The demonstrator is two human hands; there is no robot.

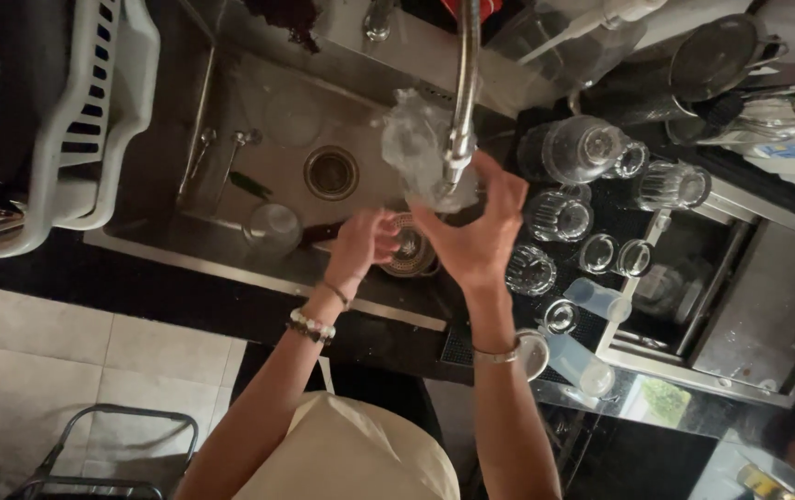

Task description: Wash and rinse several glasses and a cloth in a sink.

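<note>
Your right hand (476, 231) grips a clear glass (421, 148) under the tap (460, 130) — rinsing, it seems. Your left hand (365, 243), loosely curled below the tap, holds nothing — bring it up to steady the glass.

Dim light is falling over a dark countertop (185, 296) that is wrapping around a steel sink (259, 120). Pale floor tiles (64, 370) are showing below the counter's near edge, where a metal frame (111, 449) is standing. A white plastic rack (92, 120) is sitting at the counter's left end.
</note>
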